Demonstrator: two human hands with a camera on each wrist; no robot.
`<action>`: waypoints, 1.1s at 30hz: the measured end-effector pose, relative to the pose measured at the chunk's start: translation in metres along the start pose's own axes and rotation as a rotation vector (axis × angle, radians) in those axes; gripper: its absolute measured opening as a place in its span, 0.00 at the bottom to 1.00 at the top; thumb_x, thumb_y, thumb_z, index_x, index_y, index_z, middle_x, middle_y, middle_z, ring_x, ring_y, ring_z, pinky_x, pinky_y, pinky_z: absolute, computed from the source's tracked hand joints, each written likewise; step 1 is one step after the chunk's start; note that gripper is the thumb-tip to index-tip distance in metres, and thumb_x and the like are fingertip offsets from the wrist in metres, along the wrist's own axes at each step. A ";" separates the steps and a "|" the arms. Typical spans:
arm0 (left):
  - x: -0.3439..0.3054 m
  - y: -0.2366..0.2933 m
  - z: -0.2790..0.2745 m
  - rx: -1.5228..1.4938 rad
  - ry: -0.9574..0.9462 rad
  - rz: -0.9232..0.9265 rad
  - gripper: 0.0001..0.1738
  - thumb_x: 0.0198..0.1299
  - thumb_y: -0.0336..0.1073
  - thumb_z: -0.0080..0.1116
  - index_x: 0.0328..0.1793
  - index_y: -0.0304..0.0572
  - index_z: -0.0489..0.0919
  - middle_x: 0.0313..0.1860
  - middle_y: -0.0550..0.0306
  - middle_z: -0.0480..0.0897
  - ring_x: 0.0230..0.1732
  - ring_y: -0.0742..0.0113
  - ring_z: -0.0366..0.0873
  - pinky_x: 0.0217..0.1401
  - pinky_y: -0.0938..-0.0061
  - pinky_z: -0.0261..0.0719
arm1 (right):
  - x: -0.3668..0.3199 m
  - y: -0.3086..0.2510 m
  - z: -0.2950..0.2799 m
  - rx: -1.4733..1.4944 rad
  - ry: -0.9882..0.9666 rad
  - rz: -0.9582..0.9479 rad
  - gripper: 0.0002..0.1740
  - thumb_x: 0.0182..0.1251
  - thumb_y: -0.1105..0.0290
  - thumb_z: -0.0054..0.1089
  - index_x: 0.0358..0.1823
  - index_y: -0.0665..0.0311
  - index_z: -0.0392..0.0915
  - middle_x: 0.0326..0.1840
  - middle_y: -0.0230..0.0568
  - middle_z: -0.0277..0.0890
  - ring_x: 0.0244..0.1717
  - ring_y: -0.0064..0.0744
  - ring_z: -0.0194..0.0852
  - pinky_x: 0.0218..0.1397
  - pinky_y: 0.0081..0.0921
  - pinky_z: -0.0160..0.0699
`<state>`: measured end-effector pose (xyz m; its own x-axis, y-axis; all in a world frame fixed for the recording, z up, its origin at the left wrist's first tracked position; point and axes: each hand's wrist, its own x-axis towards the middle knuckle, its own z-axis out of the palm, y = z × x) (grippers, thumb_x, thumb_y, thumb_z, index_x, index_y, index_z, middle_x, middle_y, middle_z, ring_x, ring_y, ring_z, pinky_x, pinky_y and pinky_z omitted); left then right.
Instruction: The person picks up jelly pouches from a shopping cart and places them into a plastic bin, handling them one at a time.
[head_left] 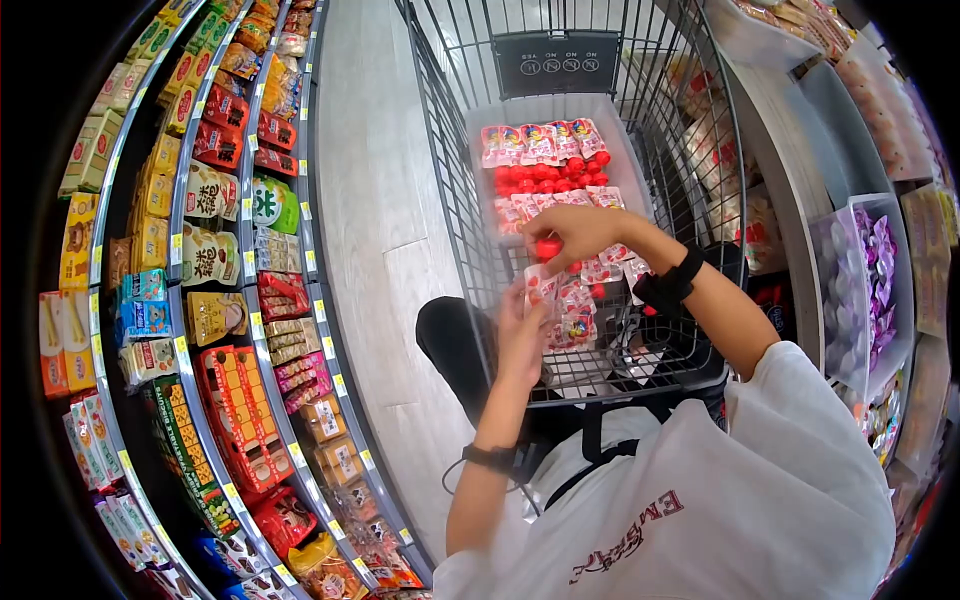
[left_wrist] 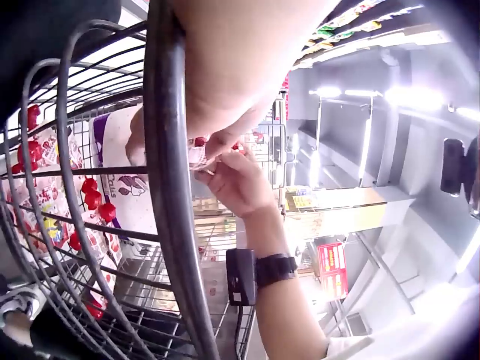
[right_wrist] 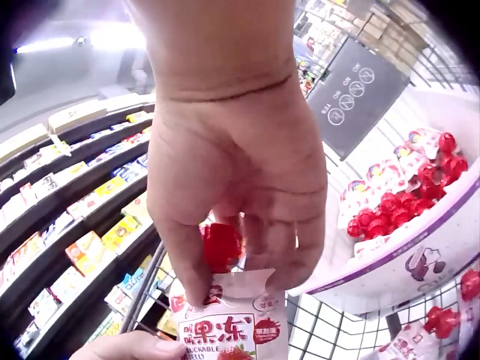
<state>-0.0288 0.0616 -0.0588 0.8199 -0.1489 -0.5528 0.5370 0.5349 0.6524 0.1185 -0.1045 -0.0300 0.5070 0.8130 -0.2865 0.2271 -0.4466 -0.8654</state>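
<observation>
Over the shopping cart, both hands hold one small jelly pouch (right_wrist: 234, 319), white and pink with a red cap (right_wrist: 222, 247). My right hand (head_left: 582, 232) pinches it near its top, thumb on the front and fingers behind, the cap under the palm. From below, my left hand (head_left: 520, 328) grips the pouch, its thumb at the side edge in the right wrist view. Just beyond the hands stands a white bin (head_left: 478, 112) with rows of similar pouches, their red caps meeting in the middle. Loose pouches (head_left: 575, 318) lie nearer me on the cart's wire bottom.
The cart's wire wall (head_left: 440, 150) rises left of the hands, and its dark handle bar (left_wrist: 171, 187) crosses the left wrist view. Snack shelves (head_left: 210, 250) line the left beyond a grey floor (head_left: 370, 200). Tubs of packaged goods, one with purple packets (head_left: 880, 270), stand at the right.
</observation>
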 end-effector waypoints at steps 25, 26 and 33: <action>0.002 -0.019 0.002 0.611 -0.298 0.039 0.18 0.60 0.23 0.51 0.58 0.39 0.69 0.56 0.53 0.74 0.54 0.63 0.76 0.57 0.69 0.78 | 0.043 0.199 -0.099 -0.532 1.053 0.299 0.27 0.51 0.69 0.61 0.55 0.69 0.69 0.45 0.57 0.77 0.48 0.58 0.75 0.55 0.42 0.73; 0.002 -0.019 0.001 0.636 -0.277 0.056 0.19 0.58 0.23 0.54 0.56 0.39 0.70 0.55 0.55 0.74 0.53 0.64 0.75 0.55 0.70 0.77 | 0.044 0.200 -0.099 -0.401 0.947 0.406 0.29 0.51 0.69 0.61 0.56 0.69 0.68 0.45 0.58 0.77 0.48 0.57 0.75 0.55 0.42 0.73; -0.003 -0.036 0.005 1.048 -0.355 0.154 0.22 0.56 0.32 0.60 0.56 0.39 0.70 0.56 0.46 0.75 0.55 0.52 0.75 0.55 0.63 0.75 | 0.027 0.178 -0.098 -0.500 0.853 0.572 0.16 0.49 0.65 0.64 0.38 0.67 0.81 0.38 0.55 0.82 0.42 0.51 0.81 0.45 0.39 0.80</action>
<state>-0.0497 0.0387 -0.0774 0.8122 -0.4602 -0.3584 0.1897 -0.3727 0.9084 0.2541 -0.1983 -0.1514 0.9988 0.0091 -0.0481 -0.0101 -0.9238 -0.3827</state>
